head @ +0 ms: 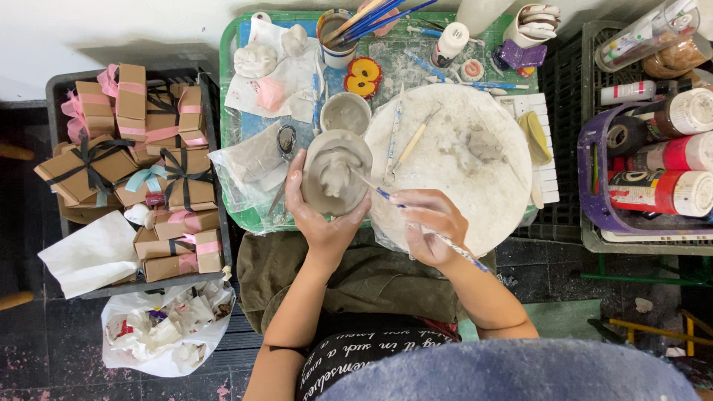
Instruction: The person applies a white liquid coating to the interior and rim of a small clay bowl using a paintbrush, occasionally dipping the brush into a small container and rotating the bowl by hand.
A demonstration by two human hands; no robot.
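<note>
Head view: brush tip behind clay bowl

One head-worn camera looks almost straight down from above the person's lap, fairly near, its top edge facing the far side of the green tray; floor and crates fill both sides.
</note>
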